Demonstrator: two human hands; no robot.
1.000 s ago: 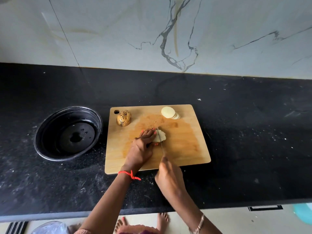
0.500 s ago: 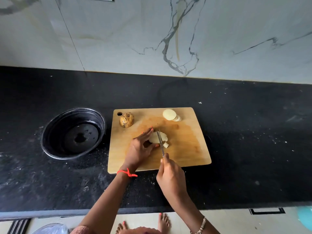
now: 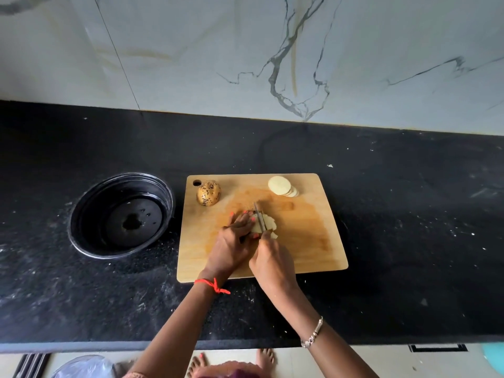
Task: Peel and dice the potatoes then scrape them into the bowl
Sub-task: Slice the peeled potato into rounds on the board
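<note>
The peeled potato piece (image 3: 269, 223) is lying near the middle of the wooden cutting board (image 3: 313, 241), pale and flat, looking like a few slices laid together. A small cut bit (image 3: 274, 236) is sitting just beside its near edge.

The left hand (image 3: 231, 246) is reaching in from the near side and pressing down on the left part of that piece, fingertips curled over it and the thumb tucked against its near side, so it is gripping the potato. The right hand (image 3: 272, 261) is clenched around the handle of a knife (image 3: 259, 218), which is hidden inside the fist. The blade is pointing away from the person and lying across the pale piece, right beside the left fingertips.

On the board there is one unpeeled, speckled potato (image 3: 208, 192) at the far left corner, and one leaning stack of round slices (image 3: 281, 186) at the far right; how many slices are in it cannot be told. One black bowl (image 3: 92, 211) is standing on the black countertop (image 3: 409, 241) just left of the board, holding no potato. One knife, one board and two hands are showing.
</note>
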